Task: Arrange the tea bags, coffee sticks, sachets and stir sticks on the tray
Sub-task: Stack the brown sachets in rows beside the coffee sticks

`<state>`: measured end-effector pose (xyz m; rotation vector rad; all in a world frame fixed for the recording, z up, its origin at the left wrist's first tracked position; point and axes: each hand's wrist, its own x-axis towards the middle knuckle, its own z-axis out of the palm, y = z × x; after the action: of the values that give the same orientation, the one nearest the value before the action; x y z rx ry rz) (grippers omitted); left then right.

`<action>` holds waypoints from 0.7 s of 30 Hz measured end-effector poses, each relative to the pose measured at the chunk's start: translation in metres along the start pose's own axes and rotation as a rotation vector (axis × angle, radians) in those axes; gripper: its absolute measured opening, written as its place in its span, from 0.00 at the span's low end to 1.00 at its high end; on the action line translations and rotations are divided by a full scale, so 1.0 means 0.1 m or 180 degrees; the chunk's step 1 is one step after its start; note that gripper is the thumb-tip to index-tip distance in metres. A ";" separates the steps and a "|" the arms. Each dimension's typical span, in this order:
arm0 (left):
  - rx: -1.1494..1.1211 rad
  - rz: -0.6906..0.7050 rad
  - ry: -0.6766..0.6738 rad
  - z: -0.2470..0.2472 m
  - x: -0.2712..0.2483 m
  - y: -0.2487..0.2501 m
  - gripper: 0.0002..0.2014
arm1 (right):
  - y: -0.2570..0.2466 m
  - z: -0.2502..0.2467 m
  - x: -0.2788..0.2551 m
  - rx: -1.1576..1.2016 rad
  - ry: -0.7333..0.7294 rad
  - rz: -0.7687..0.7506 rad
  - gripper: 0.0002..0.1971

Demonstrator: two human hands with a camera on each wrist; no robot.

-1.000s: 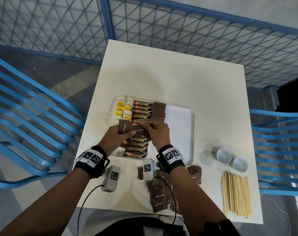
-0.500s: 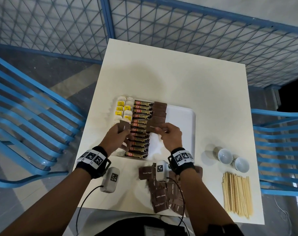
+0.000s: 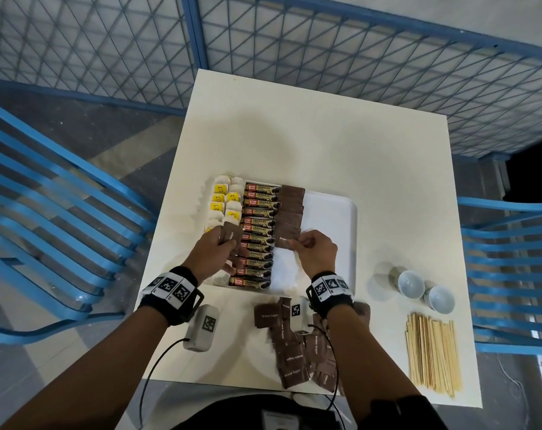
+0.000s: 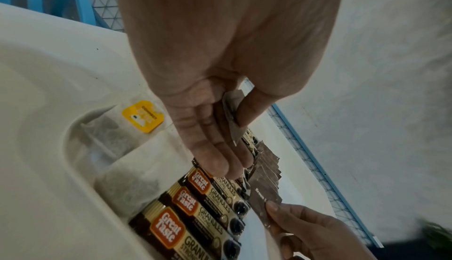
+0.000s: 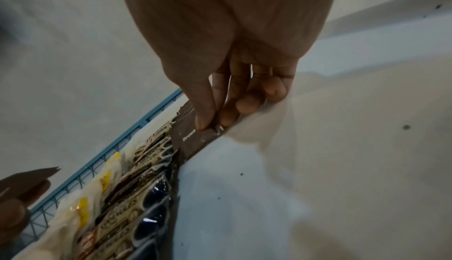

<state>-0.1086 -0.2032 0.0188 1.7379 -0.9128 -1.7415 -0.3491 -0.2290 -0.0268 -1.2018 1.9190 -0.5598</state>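
Note:
A white tray (image 3: pixel 335 218) holds a column of tea bags (image 3: pixel 223 200), a row of coffee sticks (image 3: pixel 259 231) and a stack of brown sugar sachets (image 3: pixel 291 206). My right hand (image 3: pixel 316 251) pinches one brown sachet (image 3: pixel 283 238) by its edge at the near end of that stack, low over the tray. In the right wrist view thumb and forefinger squeeze the sachet (image 5: pixel 195 138). My left hand (image 3: pixel 214 252) holds another small bunch of brown sachets (image 3: pixel 231 234) above the coffee sticks; they sit between thumb and fingers (image 4: pixel 232 117).
Loose brown sachets (image 3: pixel 294 346) lie heaped at the table's near edge, under my right forearm. Wooden stir sticks (image 3: pixel 432 352) lie at the near right, with two small white cups (image 3: pixel 424 290) beyond them. Blue chairs flank the table; a mesh fence stands behind.
The hands were together over the coffee sticks; my right hand took one sachet away to the right and brought it down at the near end of the sachet stack. The left hand stayed put.

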 end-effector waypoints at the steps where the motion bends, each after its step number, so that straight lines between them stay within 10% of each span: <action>1: -0.0001 0.0013 0.0005 0.00 0.00 0.00 0.09 | -0.01 0.00 -0.01 0.0009 -0.0003 0.0021 0.12; 13: -0.0166 0.0230 -0.0206 -0.01 -0.06 0.01 0.10 | -0.07 0.01 -0.12 0.0200 0.0500 -0.0177 0.04; 21: 0.0077 0.0154 -0.0132 0.04 -0.04 0.04 0.14 | -0.49 0.27 -0.28 0.0367 -0.0938 -0.1107 0.09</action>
<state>-0.1128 -0.2025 0.0240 1.6865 -0.9895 -1.7481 -0.2939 -0.2251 0.0029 -1.4638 1.4230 -0.6251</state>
